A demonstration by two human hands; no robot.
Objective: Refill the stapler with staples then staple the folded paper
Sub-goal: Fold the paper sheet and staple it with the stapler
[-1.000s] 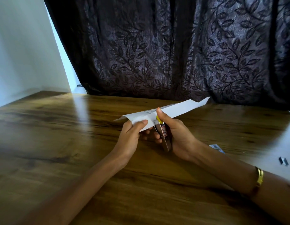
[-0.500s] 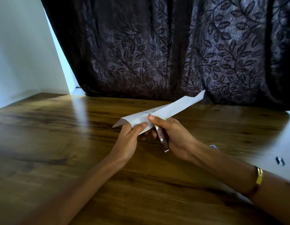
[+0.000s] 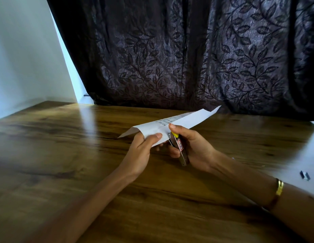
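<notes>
A glossy brown wooden table (image 3: 65, 155) faces one dark leaf-patterned curtain (image 3: 187, 50). The left hand (image 3: 142, 149) pinches one folded white paper (image 3: 179, 124); the right hand (image 3: 193, 148) grips one metal stapler (image 3: 180, 149) at its edge, above the table.

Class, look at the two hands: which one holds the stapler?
The right hand, the one with the gold bangle, grips the stapler. The left hand only pinches the folded paper.

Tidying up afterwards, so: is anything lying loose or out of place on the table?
Yes: a short strip of staples lies loose on the table at the far right, apart from the hands.
</notes>
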